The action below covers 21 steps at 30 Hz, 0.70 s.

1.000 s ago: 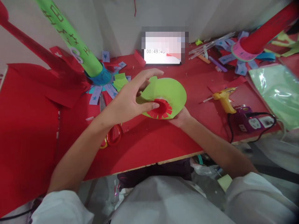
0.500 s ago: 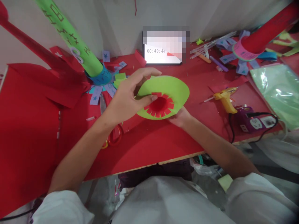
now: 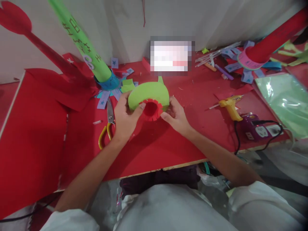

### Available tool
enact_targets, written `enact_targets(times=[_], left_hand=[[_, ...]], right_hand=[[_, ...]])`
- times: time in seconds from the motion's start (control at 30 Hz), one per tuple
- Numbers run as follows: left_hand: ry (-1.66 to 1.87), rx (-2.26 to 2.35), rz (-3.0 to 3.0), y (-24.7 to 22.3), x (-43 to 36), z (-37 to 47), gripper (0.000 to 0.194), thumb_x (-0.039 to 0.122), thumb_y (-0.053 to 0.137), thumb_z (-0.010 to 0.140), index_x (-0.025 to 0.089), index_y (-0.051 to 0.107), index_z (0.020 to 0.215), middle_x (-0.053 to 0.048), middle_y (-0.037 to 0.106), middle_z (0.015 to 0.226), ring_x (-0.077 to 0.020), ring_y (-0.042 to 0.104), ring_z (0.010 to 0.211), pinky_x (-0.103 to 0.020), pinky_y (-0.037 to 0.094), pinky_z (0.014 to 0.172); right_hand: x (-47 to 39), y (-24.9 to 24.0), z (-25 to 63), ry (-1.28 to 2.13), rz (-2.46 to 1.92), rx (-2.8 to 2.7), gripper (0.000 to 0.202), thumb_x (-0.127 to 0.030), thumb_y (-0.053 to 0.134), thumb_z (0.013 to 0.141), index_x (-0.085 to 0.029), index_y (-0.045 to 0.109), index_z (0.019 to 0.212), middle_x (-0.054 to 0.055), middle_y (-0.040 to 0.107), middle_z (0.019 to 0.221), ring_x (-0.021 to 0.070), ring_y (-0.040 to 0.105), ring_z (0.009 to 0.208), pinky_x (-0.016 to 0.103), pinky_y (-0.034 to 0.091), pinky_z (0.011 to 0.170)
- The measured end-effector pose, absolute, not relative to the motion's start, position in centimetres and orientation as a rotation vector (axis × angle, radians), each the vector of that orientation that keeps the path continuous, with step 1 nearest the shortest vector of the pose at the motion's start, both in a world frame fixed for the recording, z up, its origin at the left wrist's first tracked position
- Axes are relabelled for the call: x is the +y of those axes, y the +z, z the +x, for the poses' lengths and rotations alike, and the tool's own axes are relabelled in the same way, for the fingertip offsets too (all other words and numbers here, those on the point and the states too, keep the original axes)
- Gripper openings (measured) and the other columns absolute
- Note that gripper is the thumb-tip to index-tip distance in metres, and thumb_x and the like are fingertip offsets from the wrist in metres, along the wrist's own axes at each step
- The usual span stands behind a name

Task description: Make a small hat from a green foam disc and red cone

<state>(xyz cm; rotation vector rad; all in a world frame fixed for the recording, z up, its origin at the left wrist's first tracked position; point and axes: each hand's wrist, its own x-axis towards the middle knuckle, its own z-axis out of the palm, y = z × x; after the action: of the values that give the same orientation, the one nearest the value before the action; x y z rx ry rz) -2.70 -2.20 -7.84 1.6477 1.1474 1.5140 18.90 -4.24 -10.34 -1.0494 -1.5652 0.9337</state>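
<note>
head view: the left hand (image 3: 124, 117) curls round the left side of a green paper ring (image 3: 149, 91), its thumb on the tabbed rim of the red paper collar (image 3: 152, 110) set in it; the right hand (image 3: 177, 117) holds the other side, thumb tip at the same rim, with most fingers of both hidden behind the paper. too hard a push from either thumb could bend or tear the narrow tabs, and an uneven pull between the hands could crease the ring or work the collar loose if the join is weak, which cannot be told from here. the palms roughly face each other, wrists bent inward, forearms slanting in from either side over the red surface (image 3: 149, 157), and the ring tilts between them with its opening toward the wearer. just left of the left hand lie scissors (image 3: 110, 110), which a careless wrist could nudge. farther off, right of the right hand, a yellow glue gun (image 3: 229, 107) rests by a purple box (image 3: 249, 122); a sweeping forearm might snag the black cord (image 3: 237, 136), and the nozzle, if hot, could burn
</note>
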Motion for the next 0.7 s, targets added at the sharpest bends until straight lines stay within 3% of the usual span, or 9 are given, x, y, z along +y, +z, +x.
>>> enact_targets(times=[0.07, 0.13, 0.27, 0.4, 0.53, 0.7], left_hand=[[1.531, 1.156, 1.581, -8.8, -3.2, -2.2, 0.051, 0.054, 0.087, 0.090, 0.021, 0.068, 0.125, -0.005, 0.076, 0.111, -0.0188, 0.075, 0.098, -0.032, 0.064, 0.087], [1.535, 1.155, 1.527, -9.4, -3.7, -1.9, 0.051, 0.054, 0.087, 0.090, 0.020, 0.068, 0.124, -0.005, 0.076, 0.112, -0.0186, 0.074, 0.101, -0.032, 0.063, 0.092], [1.530, 1.062, 1.410, -9.9, -3.6, -1.8, 0.055, 0.052, 0.091, 0.087, 0.023, 0.066, 0.127, -0.005, 0.074, 0.120, -0.0203, 0.074, 0.111, -0.033, 0.062, 0.099], [1.490, 0.940, 1.421, -10.4, -3.5, -2.0, 0.069, 0.056, 0.094, 0.082, 0.028, 0.060, 0.135, -0.007, 0.070, 0.134, -0.0249, 0.071, 0.126, -0.039, 0.061, 0.110], [1.446, 0.947, 1.440, -10.9, -4.1, -1.9, 0.078, 0.057, 0.093, 0.082, 0.031, 0.053, 0.144, -0.009, 0.065, 0.145, -0.0281, 0.067, 0.135, -0.044, 0.059, 0.116], [1.398, 1.040, 1.417, -10.8, -4.2, -1.9, 0.070, 0.054, 0.091, 0.085, 0.027, 0.057, 0.140, -0.009, 0.071, 0.136, -0.0263, 0.073, 0.124, -0.042, 0.062, 0.109]], right_hand=[[-4.5, -10.4, 18.5, 0.914, -1.023, -1.547, 0.060, -0.073, 0.073, 0.093, -0.027, 0.066, 0.131, 0.010, 0.078, 0.128, 0.0309, 0.076, 0.117, 0.051, 0.065, 0.102], [-4.6, -10.4, 18.2, 0.916, -1.013, -1.512, 0.052, -0.066, 0.076, 0.094, -0.026, 0.070, 0.126, 0.009, 0.080, 0.124, 0.0305, 0.076, 0.116, 0.052, 0.064, 0.104], [-4.4, -10.2, 18.3, 0.918, -1.029, -1.475, 0.039, -0.065, 0.074, 0.095, -0.027, 0.074, 0.107, 0.002, 0.080, 0.098, 0.0239, 0.075, 0.091, 0.050, 0.062, 0.101], [-4.3, -9.9, 18.7, 0.880, -1.052, -1.457, 0.037, -0.062, 0.079, 0.093, -0.026, 0.071, 0.089, -0.002, 0.069, 0.078, 0.0180, 0.064, 0.075, 0.050, 0.059, 0.103], [-4.3, -9.8, 18.8, 0.896, -1.061, -1.440, 0.036, -0.061, 0.080, 0.091, -0.026, 0.072, 0.090, -0.002, 0.066, 0.077, 0.0169, 0.060, 0.072, 0.047, 0.060, 0.096], [-4.2, -9.9, 18.9, 0.948, -1.074, -1.447, 0.041, -0.067, 0.079, 0.090, -0.026, 0.072, 0.094, -0.002, 0.066, 0.078, 0.0194, 0.063, 0.078, 0.049, 0.060, 0.098]])
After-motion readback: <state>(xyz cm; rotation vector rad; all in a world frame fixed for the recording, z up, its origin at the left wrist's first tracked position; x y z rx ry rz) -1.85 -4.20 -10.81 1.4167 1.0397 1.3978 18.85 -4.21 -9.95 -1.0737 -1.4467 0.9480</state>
